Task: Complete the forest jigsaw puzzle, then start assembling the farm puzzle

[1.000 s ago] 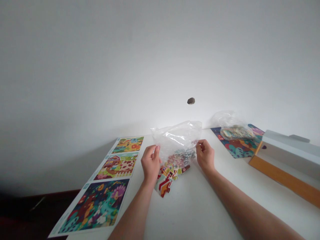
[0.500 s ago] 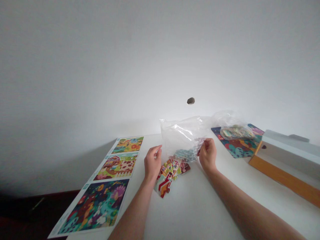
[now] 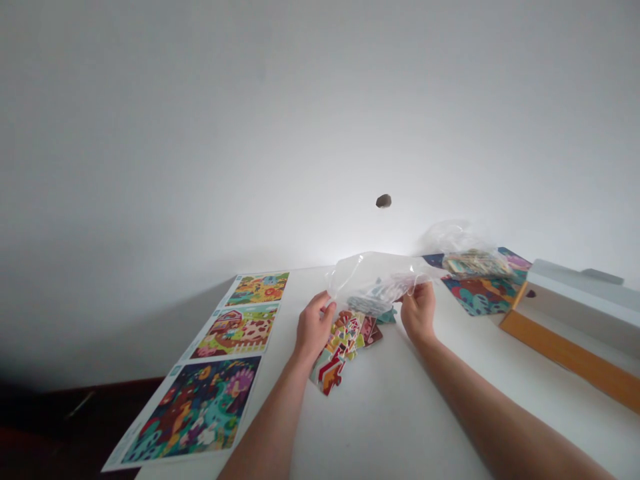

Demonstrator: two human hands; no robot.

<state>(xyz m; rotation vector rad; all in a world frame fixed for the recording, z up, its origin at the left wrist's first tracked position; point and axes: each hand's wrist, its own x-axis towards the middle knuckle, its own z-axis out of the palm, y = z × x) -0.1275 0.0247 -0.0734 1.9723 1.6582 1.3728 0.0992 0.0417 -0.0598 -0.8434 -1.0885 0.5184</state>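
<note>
The clear bag [image 3: 373, 277] is pinched by both the left hand [image 3: 316, 325] and right hand [image 3: 419, 308] above puzzle pieces [image 3: 341, 341] on the counter [image 3: 380, 413]; the picture sheet's [image 3: 193, 407] small print is unreadable.

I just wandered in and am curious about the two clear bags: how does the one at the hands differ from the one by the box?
The near bag is held in the right hand; the far bag rests on a printed sheet, untouched.
The near bag sits beside a loose pile of puzzle pieces; the far bag has its pieces bundled inside.
Both are see-through and crinkly.
</note>
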